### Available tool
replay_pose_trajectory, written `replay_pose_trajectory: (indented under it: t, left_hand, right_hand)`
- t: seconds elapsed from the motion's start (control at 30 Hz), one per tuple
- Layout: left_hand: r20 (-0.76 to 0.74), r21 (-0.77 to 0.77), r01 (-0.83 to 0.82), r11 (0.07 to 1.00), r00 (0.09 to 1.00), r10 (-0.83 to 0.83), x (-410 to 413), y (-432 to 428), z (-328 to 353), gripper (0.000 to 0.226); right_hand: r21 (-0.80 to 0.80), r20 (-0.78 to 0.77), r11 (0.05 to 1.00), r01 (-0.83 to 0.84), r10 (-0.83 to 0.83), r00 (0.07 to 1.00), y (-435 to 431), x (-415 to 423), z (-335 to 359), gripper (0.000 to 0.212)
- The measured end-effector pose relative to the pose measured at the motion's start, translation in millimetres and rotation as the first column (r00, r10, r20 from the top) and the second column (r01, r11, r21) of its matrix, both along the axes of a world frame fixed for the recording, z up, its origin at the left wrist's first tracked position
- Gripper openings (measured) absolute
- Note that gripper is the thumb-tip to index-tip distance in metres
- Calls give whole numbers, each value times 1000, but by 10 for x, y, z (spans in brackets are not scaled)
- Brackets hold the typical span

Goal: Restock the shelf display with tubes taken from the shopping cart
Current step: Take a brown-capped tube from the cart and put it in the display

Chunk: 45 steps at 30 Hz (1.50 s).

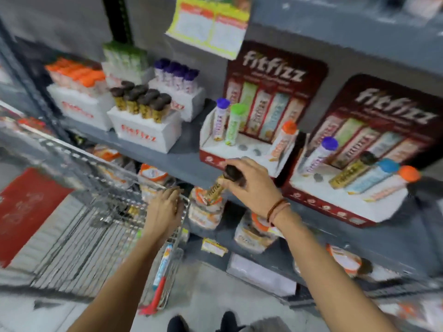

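1. Right hand (251,182) has its grip closed round a dark-capped gold tube (221,185), held by the cap end just below the near display stand (239,149). Nothing dropped in yet.
2. That stand shows two empty holes (249,149) between the green tube (236,124) and the orange-capped one (282,140). I'd aim there.
3. Swing the tube's bottom end over the hole first, then lower it straight so it doesn't knock its neighbours.
4. Left hand (167,204) rests on the shopping cart (96,212) rim. Can't tell if it's holding anything, too blurry.
5. Keep the cart steady while placing.
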<state>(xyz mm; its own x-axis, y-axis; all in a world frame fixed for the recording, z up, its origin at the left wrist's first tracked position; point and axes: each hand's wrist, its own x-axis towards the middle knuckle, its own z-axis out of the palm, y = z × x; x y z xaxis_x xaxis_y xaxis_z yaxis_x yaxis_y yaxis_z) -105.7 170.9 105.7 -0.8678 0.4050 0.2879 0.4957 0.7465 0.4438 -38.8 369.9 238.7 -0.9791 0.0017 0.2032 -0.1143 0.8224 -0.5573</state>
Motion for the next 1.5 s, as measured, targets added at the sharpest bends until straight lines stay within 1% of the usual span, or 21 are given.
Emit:
replay_pose_trajectory:
  t: [0.13,0.2,0.37,0.43,0.6,0.77,0.93,1.0,1.13,1.3,1.4,1.5]
  left_hand:
    - [-73,9,228,974,971,-226,-14,594,222,36]
    - [-88,7,312,950,947,-310,20,855,254,38]
    - [-65,-63,475,878,876,-478,185,1347,190,42]
    - [-48,-105,500,860,861,-506,239,1445,145,46]
    - [-39,-156,522,838,845,-533,238,1415,40,49]
    - [-18,-193,542,818,832,-555,203,1393,36,52]
    - [-11,-182,550,815,827,-561,181,1382,19,50]
    - [-19,-164,535,829,838,-545,150,1368,16,46]
    - [-17,-137,426,895,902,-432,29,1278,57,49]
    - [-16,-166,349,922,934,-356,-133,1025,64,57]
    - [-16,-175,304,936,950,-312,-201,866,36,60]
    - [-3,-177,294,939,954,-299,-267,772,35,62]
  right_hand:
    - [33,-55,979,203,-201,978,451,274,251,37]
    - [54,-93,957,285,-280,956,639,392,314,39]
    - [119,-154,887,446,-427,891,1000,613,405,37]
    - [122,-154,870,477,-458,875,1111,671,435,33]
    - [148,-80,880,450,-443,893,1266,746,489,20]
    - [155,45,917,368,-379,924,1311,746,527,22]
    - [153,87,941,302,-317,944,1296,628,613,25]
    - [151,93,945,289,-305,948,1273,544,651,23]
    - [135,67,954,266,-277,958,1188,328,707,24]
    - [93,36,961,261,-265,963,1029,-35,805,34]
    - [95,13,965,246,-248,969,942,-287,833,36]
    - [107,29,964,244,-248,968,883,-535,809,36]
